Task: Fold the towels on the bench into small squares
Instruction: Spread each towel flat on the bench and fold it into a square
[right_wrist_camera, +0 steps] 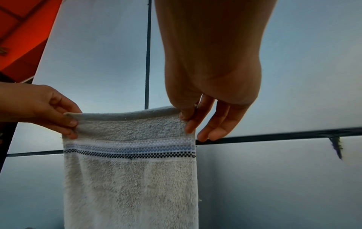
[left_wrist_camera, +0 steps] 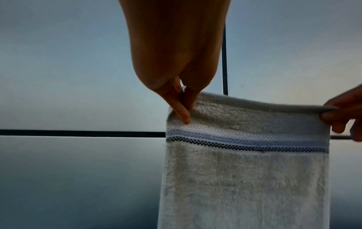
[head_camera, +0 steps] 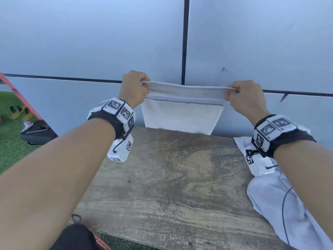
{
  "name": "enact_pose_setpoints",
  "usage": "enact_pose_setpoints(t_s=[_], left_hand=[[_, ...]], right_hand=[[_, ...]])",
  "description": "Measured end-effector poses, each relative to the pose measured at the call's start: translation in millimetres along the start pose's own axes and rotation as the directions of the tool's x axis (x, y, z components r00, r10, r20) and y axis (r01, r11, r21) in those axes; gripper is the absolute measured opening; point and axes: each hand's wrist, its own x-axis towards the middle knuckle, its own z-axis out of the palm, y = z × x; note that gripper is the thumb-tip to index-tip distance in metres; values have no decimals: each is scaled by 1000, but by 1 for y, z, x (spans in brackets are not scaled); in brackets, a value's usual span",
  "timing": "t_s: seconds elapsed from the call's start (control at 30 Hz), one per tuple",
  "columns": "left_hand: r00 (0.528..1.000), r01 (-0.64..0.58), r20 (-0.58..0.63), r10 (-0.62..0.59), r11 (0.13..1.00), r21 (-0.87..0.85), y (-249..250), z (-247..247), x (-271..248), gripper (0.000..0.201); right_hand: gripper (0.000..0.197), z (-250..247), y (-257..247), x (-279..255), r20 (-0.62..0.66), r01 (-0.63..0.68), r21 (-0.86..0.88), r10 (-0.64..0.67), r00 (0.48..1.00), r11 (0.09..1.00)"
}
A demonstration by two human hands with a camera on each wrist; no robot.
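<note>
While both arms are reaching out over the wooden bench [head_camera: 171,186], the left hand [head_camera: 134,87] and the right hand [head_camera: 246,98] are holding a white towel [head_camera: 182,114] up by its top edge, one hand at each upper corner. The left wrist view is showing the left hand's fingers [left_wrist_camera: 181,111] pinching the left corner of the towel [left_wrist_camera: 245,178] between thumb and fingertips, with the cloth bunching slightly under them. The right wrist view is showing the right hand [right_wrist_camera: 211,96] pinching the right corner between thumb and forefinger, while its other fingers [right_wrist_camera: 213,130] are hanging loose and slightly spread just beside the towel's [right_wrist_camera: 129,186] edge; the left hand [right_wrist_camera: 43,106] is appearing there too, gripping the opposite corner. Between the hands the top edge is sagging a little. The towel is hanging straight down in front of the grey panelled wall [head_camera: 90,42], above the far edge of the bench, and its lower end is dropping out of sight behind that far edge. A woven band [left_wrist_camera: 246,142] of white, pale blue and dark checks is running across the towel a little below the top edge. Near the right edge of the bench, a second white towel [head_camera: 281,204] is lying crumpled beneath the right forearm. Off to the far left, a dark bag [head_camera: 37,132] is sitting on green turf [head_camera: 10,150].
</note>
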Motion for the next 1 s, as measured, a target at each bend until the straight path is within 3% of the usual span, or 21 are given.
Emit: enact_pose_setpoints(t_s=[0.23, 0.4, 0.77, 1.0], left_hand=[[971, 9, 237, -41, 991, 137, -23, -3, -58, 30], [937, 22, 340, -87, 981, 192, -38, 0, -103, 28], [906, 61, 402, -129, 982, 176, -49, -23, -186, 21], [919, 41, 385, -81, 993, 111, -36, -46, -219, 30]], right_hand=[[21, 18, 23, -50, 50, 1, -50, 1, 999, 999], [28, 18, 38, -106, 132, 10, -95, 2, 991, 995], [25, 2, 51, -198, 154, -52, -96, 67, 986, 994], [43, -25, 33, -238, 93, -72, 17, 70, 993, 997]])
